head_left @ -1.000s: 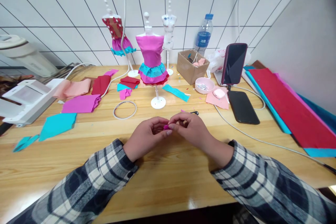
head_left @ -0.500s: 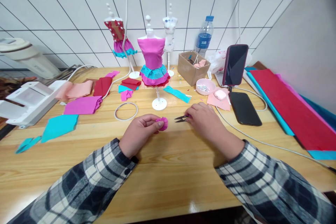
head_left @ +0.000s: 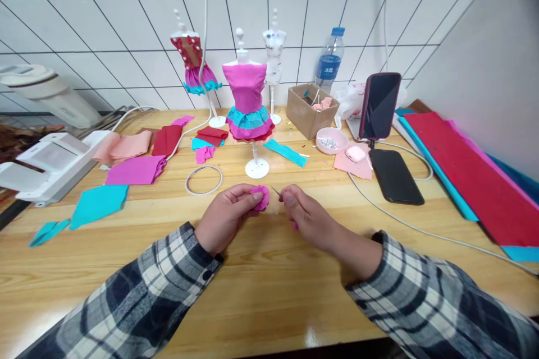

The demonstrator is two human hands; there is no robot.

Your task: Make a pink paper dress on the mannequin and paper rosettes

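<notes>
Between thumb and fingers, my left hand (head_left: 227,214) pinches a small ruffled magenta crepe-paper flower (head_left: 261,198). My right hand (head_left: 310,216) is closed around thread snips (head_left: 275,191); their dark pointed tip sticks out toward the flower, a short gap from it, and the rest is mostly hidden in the fist. Behind the hands stands a small mannequin (head_left: 244,90) in a magenta top and a tiered turquoise, magenta and red skirt. A roll of clear tape (head_left: 204,180) lies left of its base. A turquoise paper strip (head_left: 286,153) lies to the right of the base.
Two more mannequins (head_left: 191,61) stand behind. A cardboard box (head_left: 309,115), a pink dish of beads (head_left: 332,140), a water bottle (head_left: 330,61) and phones (head_left: 396,176) are at right. Folded paper pieces (head_left: 135,170) lie left. A white cable (head_left: 442,230) crosses the right side.
My right hand has lifted the snips off the table and turned them, bringing their tip nearer the flower. My left hand still holds the flower in nearly the same place.
</notes>
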